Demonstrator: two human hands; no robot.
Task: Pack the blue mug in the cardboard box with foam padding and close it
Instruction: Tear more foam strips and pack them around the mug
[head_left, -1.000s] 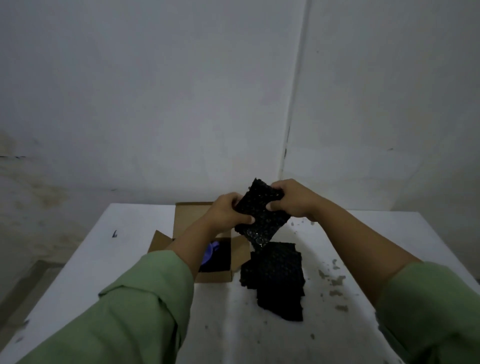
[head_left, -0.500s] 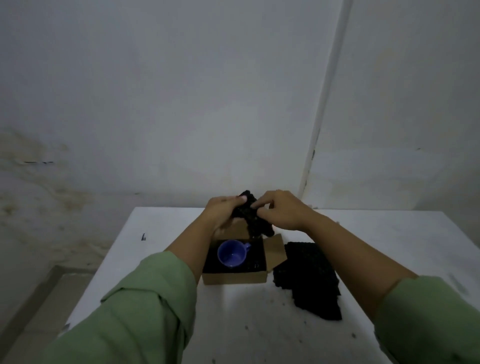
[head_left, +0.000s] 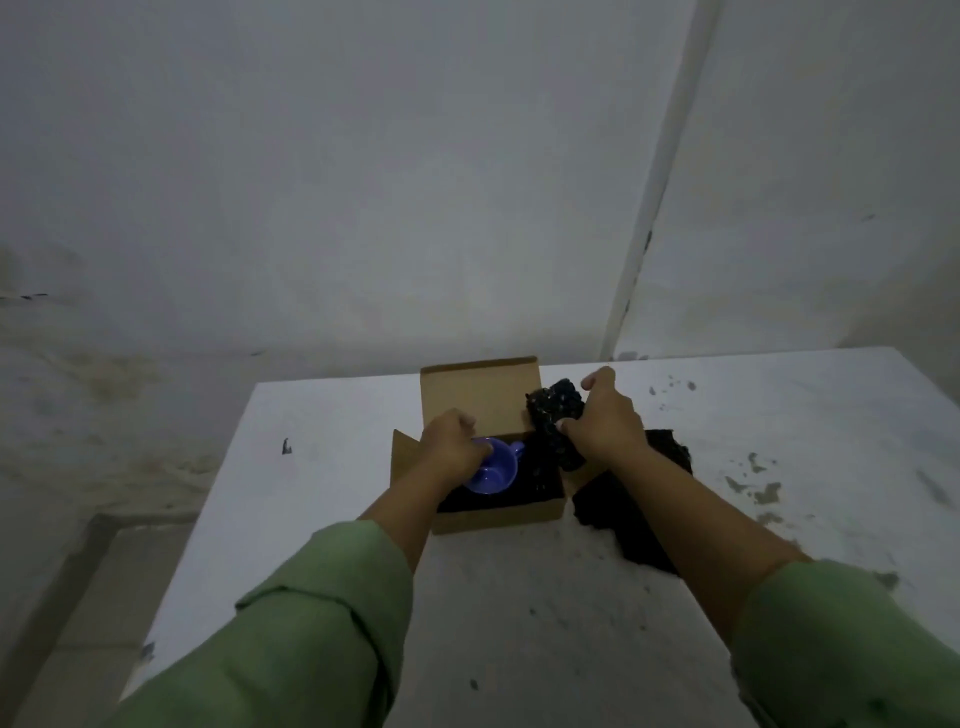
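Far left: pale floor (head_left: 78, 597) below the edge of a white table (head_left: 322, 519), with one small dark mark (head_left: 285, 446) on the tabletop near that edge.

Next, a green sleeve (head_left: 291, 639) running up to the left hand (head_left: 451, 446), reaching down into the open cardboard box (head_left: 498, 514) and gripping the blue mug (head_left: 493, 470) by its near rim, fingers curled over the edge. Mug sitting inside the box on dark foam lining (head_left: 540, 480), open mouth turned toward the camera, handle pointing toward the back of the box. Box lid (head_left: 478, 397) standing upright behind, a side flap (head_left: 402, 457) folded out to the left.

Just right of the mug, a crumpled black foam piece (head_left: 553, 415) held over the right edge of the box, partly inside it, touching the lid's right corner. Right hand (head_left: 605, 421) clenched around that foam piece from the right side, thumb below and fingers over the top.

Further right, flat on the table just beside the box, a stack of black foam sheets (head_left: 618, 519), partly hidden under the right forearm. Beyond it, scattered grey specks and smudges (head_left: 758, 483) across the tabletop. At the lower right corner, the second green sleeve (head_left: 841, 649).

Behind everything, plain whitish walls meeting at a corner (head_left: 649, 234) above the right hand.
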